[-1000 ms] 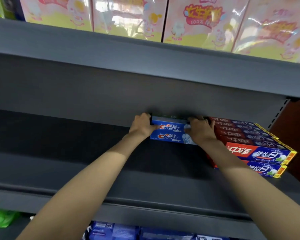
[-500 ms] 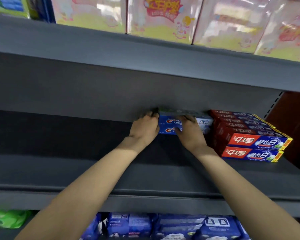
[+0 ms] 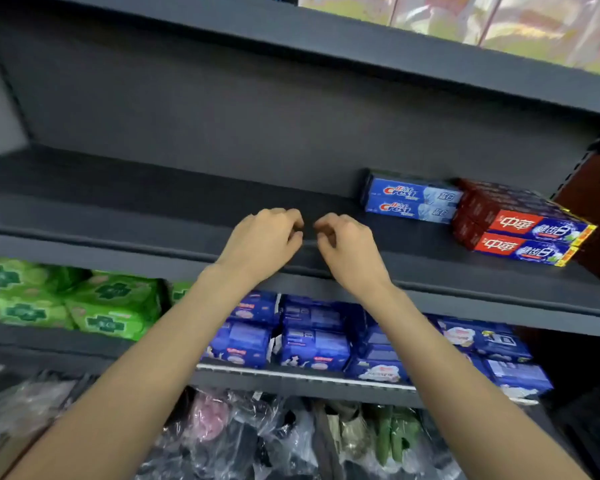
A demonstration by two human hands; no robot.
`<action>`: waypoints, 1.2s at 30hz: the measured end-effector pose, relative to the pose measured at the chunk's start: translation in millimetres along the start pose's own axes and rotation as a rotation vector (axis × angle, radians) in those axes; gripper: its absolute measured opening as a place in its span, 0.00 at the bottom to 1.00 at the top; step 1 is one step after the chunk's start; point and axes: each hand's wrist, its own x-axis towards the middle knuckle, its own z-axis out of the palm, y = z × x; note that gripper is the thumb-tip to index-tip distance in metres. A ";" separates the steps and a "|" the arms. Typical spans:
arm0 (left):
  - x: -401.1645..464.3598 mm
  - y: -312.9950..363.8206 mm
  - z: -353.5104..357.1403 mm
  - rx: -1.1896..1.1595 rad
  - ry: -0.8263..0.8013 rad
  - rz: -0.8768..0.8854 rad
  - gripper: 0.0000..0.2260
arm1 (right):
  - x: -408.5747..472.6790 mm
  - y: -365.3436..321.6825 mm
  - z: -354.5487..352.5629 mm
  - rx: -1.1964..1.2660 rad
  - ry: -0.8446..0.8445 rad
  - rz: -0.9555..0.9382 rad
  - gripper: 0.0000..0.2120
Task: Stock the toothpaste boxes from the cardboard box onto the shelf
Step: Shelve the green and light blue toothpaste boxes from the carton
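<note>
The dark shelf (image 3: 153,209) lies bare along its left and middle, up to its front lip. Blue toothpaste boxes (image 3: 409,202) sit stacked far right at the back, touching the red toothpaste boxes (image 3: 520,226). Left hand (image 3: 264,244) and right hand (image 3: 347,251) hover over the front edge, fingers loosely curled, holding nothing.

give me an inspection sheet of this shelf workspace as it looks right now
surface: dark grey shelf, mostly bare on its left part
job's things: blue Crest boxes stacked two high at the back, beside the red toothpaste boxes on the right; cardboard box not in view
clutter: nothing seen on the shelf
hands: left hand and right hand over the shelf's front edge, fingers loosely curled, holding nothing
cables: nothing seen
surroundings: green packs and blue packs below, pink packs above
</note>
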 end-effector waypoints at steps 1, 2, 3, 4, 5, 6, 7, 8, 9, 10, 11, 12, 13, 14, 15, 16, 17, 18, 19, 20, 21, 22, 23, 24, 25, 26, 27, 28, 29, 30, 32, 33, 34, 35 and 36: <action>-21.0 -6.5 -6.7 0.008 0.028 -0.044 0.10 | -12.4 -14.8 4.4 0.016 -0.017 -0.009 0.13; -43.0 -13.4 -13.1 0.024 0.056 -0.090 0.10 | -25.8 -29.5 9.8 0.022 -0.039 -0.024 0.12; -66.6 -20.8 -19.4 0.044 0.077 -0.142 0.10 | -39.5 -44.6 16.3 0.020 -0.069 -0.042 0.12; -91.5 -28.7 -25.9 0.066 0.089 -0.196 0.10 | -53.5 -59.7 24.3 0.013 -0.107 -0.062 0.12; -116.4 -36.5 -32.5 0.087 0.091 -0.243 0.09 | -67.2 -75.2 33.2 -0.002 -0.145 -0.078 0.12; -141.8 -45.2 -38.0 0.102 0.082 -0.284 0.09 | -80.9 -91.7 42.4 -0.019 -0.184 -0.096 0.12; -166.9 -53.2 -44.3 0.110 0.071 -0.323 0.09 | -94.1 -108.6 52.4 -0.033 -0.221 -0.116 0.12; -191.8 -61.6 -50.5 0.111 0.060 -0.364 0.09 | -107.1 -126.5 62.7 -0.034 -0.252 -0.137 0.12; -216.1 -69.6 -56.7 0.107 0.050 -0.407 0.09 | -119.8 -144.8 73.2 -0.031 -0.286 -0.159 0.13; -240.1 -77.1 -62.6 0.094 0.042 -0.453 0.09 | -132.4 -162.9 83.3 -0.029 -0.321 -0.187 0.13; -263.6 -83.6 -68.9 0.081 0.035 -0.500 0.09 | -144.8 -180.9 92.8 -0.032 -0.358 -0.217 0.12; -286.1 -90.6 -75.4 0.076 0.031 -0.544 0.09 | -156.4 -198.4 102.9 -0.037 -0.393 -0.249 0.12; -307.5 -98.0 -82.0 0.080 0.019 -0.585 0.09 | -167.1 -215.7 112.3 -0.038 -0.428 -0.282 0.12; -328.5 -106.5 -88.4 0.085 0.004 -0.628 0.09 | -177.6 -233.0 121.9 -0.029 -0.463 -0.316 0.11; -349.1 -115.3 -95.1 0.090 -0.008 -0.673 0.09 | -187.5 -250.1 131.6 -0.013 -0.503 -0.347 0.11; -369.7 -125.7 -100.9 0.096 -0.013 -0.718 0.09 | -197.1 -267.0 141.5 0.010 -0.544 -0.369 0.11; -390.4 -135.7 -107.5 0.105 -0.008 -0.761 0.09 | -206.6 -284.6 151.1 0.033 -0.587 -0.382 0.11; -411.2 -147.2 -113.7 0.114 0.001 -0.803 0.10 | -215.7 -301.9 161.2 0.060 -0.625 -0.394 0.11; -431.3 -158.3 -119.9 0.122 0.010 -0.844 0.10 | -224.7 -319.7 170.7 0.079 -0.659 -0.409 0.11; -451.0 -170.7 -125.6 0.121 0.014 -0.886 0.10 | -233.4 -336.9 181.4 0.098 -0.693 -0.423 0.10; -469.3 -183.1 -131.3 0.111 0.014 -0.928 0.11 | -241.8 -353.7 191.2 0.115 -0.724 -0.434 0.09; -486.6 -196.8 -137.2 0.096 0.015 -0.969 0.11 | -249.6 -370.4 201.6 0.127 -0.749 -0.442 0.07; -502.8 -211.3 -142.7 0.083 0.012 -1.006 0.11 | -256.8 -386.4 212.7 0.132 -0.774 -0.445 0.07; -518.0 -226.4 -147.7 0.081 0.001 -1.035 0.11 | -263.0 -401.7 224.1 0.143 -0.797 -0.444 0.07; -532.3 -241.9 -152.8 0.095 -0.020 -1.058 0.12 | -269.0 -416.3 236.8 0.158 -0.822 -0.439 0.07; -545.8 -257.7 -157.7 0.117 -0.045 -1.078 0.13 | -274.5 -430.3 250.5 0.177 -0.841 -0.429 0.07; -558.7 -273.5 -162.8 0.137 -0.073 -1.098 0.14 | -279.4 -444.6 263.0 0.188 -0.859 -0.418 0.09; -571.5 -289.7 -167.5 0.148 -0.106 -1.116 0.15 | -284.2 -458.1 277.0 0.191 -0.882 -0.406 0.12; -583.8 -306.1 -171.9 0.160 -0.143 -1.131 0.16 | -288.3 -472.4 289.5 0.192 -0.903 -0.397 0.14; -595.1 -322.6 -176.4 0.174 -0.186 -1.145 0.17 | -292.0 -486.3 302.9 0.194 -0.925 -0.380 0.16; -614.8 -353.5 -185.6 0.208 -0.266 -1.188 0.20 | -299.4 -513.8 327.1 0.215 -0.967 -0.321 0.21; -623.2 -367.6 -189.4 0.211 -0.288 -1.214 0.21 | -303.6 -526.2 339.6 0.229 -0.990 -0.294 0.22; -630.7 -380.2 -192.6 0.194 -0.297 -1.241 0.22 | -307.5 -537.6 351.8 0.241 -1.014 -0.275 0.24; -636.9 -392.2 -194.7 0.155 -0.296 -1.268 0.23 | -311.7 -548.2 364.5 0.244 -1.037 -0.263 0.26; -642.0 -401.5 -196.4 0.102 -0.289 -1.289 0.24 | -315.5 -557.8 377.0 0.241 -1.058 -0.254 0.28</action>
